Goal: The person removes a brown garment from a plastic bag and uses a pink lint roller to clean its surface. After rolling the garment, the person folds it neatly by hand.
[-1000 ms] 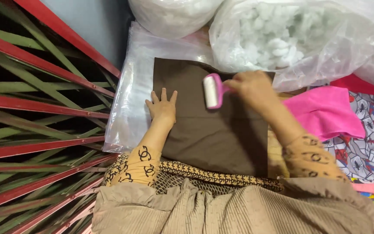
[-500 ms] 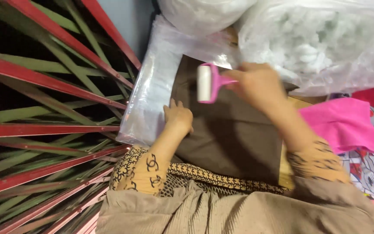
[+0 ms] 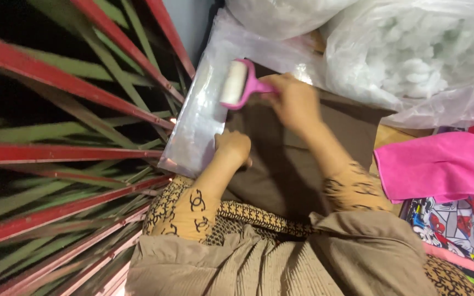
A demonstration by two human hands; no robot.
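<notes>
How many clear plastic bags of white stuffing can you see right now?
2. One clear plastic bag of white stuffing lies at upper right, beyond the brown cloth; a second sits at top centre, cut off by the frame. More may be out of view.

Cloth [image 3: 297,164] lies on a plastic sheet [image 3: 198,126] — stuffing bags [image 3: 412,60] behind, folded fabric [image 3: 440,164] right.

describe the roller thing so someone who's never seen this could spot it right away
Find the dark brown cloth spread before the person. At its far left corner, the right hand holds a lint roller by a pink handle. Its white drum and pink frame stand out; the pink cloth lies flat, far right.
</notes>
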